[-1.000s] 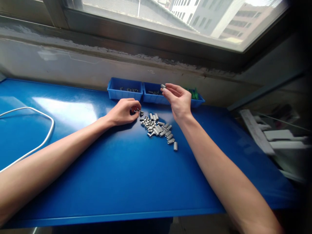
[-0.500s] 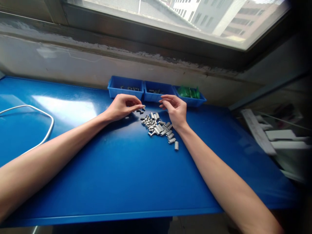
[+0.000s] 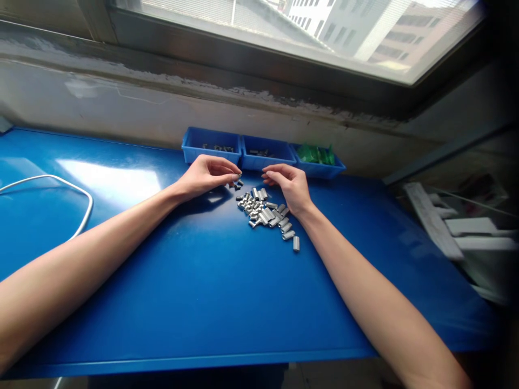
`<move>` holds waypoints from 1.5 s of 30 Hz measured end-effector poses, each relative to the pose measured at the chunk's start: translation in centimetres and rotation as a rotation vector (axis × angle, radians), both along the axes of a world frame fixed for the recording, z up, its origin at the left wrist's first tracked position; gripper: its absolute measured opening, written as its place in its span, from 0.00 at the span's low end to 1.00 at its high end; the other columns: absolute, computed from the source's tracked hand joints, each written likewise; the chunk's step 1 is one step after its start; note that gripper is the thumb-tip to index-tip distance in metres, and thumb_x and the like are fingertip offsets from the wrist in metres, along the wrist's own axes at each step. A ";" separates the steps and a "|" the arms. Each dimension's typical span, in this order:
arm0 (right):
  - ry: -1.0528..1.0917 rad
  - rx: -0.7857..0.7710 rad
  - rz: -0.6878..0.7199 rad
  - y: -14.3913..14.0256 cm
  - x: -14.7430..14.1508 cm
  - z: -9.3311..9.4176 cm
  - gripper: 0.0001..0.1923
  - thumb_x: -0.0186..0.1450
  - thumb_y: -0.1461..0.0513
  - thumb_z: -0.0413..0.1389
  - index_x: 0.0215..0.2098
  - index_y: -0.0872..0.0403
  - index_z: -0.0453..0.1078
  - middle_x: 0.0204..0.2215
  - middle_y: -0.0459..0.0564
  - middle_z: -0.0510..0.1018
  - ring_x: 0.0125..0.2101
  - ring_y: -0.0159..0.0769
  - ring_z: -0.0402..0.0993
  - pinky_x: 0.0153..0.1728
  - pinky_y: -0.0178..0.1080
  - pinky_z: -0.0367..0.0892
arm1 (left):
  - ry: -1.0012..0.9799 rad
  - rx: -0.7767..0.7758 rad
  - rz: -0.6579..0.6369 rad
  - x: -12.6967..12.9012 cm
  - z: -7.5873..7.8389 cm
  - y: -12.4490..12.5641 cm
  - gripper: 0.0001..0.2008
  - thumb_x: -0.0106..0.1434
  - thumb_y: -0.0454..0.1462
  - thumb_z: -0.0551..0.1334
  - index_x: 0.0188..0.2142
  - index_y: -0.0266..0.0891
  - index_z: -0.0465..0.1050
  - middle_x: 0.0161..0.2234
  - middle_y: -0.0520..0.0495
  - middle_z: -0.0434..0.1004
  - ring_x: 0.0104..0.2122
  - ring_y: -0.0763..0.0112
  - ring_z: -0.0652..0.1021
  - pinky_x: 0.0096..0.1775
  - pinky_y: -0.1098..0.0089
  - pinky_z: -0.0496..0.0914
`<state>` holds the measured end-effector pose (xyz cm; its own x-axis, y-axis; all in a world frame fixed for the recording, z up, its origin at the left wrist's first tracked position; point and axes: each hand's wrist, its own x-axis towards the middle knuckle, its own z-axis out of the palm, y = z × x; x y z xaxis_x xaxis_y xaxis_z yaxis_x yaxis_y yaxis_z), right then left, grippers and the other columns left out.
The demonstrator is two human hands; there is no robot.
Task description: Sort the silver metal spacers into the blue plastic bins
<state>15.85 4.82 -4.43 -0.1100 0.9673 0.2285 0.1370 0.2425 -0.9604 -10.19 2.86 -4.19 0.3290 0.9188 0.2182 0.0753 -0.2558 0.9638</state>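
Your left fingers are drawn together, thumb against fingertips, pinching what looks like one small metal piece just above the tabletop; it is too tiny to be sure of its shape. Your right fingers are loosely curled with nothing visible between them, hovering just past the far edge of the pile.

The blue table carries everything. At its far edge, against the wall, three blue bins stand in a row: the left bin and middle bin each show only a few metal bits, and the right bin holds green parts. By that look, the sorting seems barely started. The pile of metal sleeves sits between your left hand and right hand, near the bins, and most of the work appears to be left in it.

The sleeves are short cylinders lying on their sides, long axes flat to the table and pointing every which way. The stray sleeve nearest you lies with its long axis running toward you and away. Which way the pinched piece points cannot be told.
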 end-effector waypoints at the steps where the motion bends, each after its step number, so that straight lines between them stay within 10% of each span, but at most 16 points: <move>1: -0.003 -0.003 0.001 0.0 0.0 0.0 0.10 0.57 0.56 0.68 0.34 0.52 0.83 0.33 0.49 0.86 0.36 0.40 0.84 0.40 0.41 0.79 | 0.005 -0.002 -0.002 0.0 0.0 0.0 0.23 0.57 0.50 0.78 0.44 0.35 0.86 0.39 0.40 0.88 0.39 0.61 0.87 0.43 0.68 0.81; 14: -0.026 0.013 0.018 0.0 0.0 0.0 0.09 0.58 0.56 0.68 0.34 0.52 0.83 0.33 0.50 0.86 0.36 0.41 0.84 0.41 0.42 0.79 | -0.252 0.152 0.304 0.4 -0.8 1.0 0.31 0.56 0.50 0.77 0.54 0.36 0.82 0.51 0.38 0.86 0.49 0.50 0.86 0.56 0.53 0.80; 22: -0.047 0.009 0.016 0.0 0.0 0.0 0.11 0.58 0.54 0.69 0.34 0.52 0.83 0.33 0.51 0.86 0.37 0.42 0.84 0.42 0.44 0.80 | -0.278 0.161 0.207 0.0 -1.3 2.0 0.39 0.56 0.47 0.77 0.65 0.45 0.73 0.67 0.37 0.73 0.55 0.45 0.84 0.55 0.48 0.80; 30: -0.125 0.037 0.004 0.1 0.3 -0.1 0.11 0.58 0.55 0.68 0.37 0.52 0.83 0.36 0.51 0.87 0.37 0.42 0.83 0.44 0.45 0.78 | 0.041 0.282 0.224 1.1 -0.1 0.3 0.15 0.62 0.40 0.68 0.44 0.34 0.86 0.46 0.41 0.88 0.46 0.58 0.86 0.51 0.63 0.80; 45: -0.674 0.122 0.190 -1.4 2.7 2.6 0.16 0.57 0.59 0.63 0.43 0.54 0.84 0.28 0.46 0.80 0.28 0.35 0.72 0.32 0.39 0.65 | 0.484 0.537 0.188 1.2 -0.5 0.1 0.17 0.59 0.38 0.63 0.44 0.37 0.87 0.45 0.43 0.88 0.44 0.58 0.84 0.43 0.64 0.76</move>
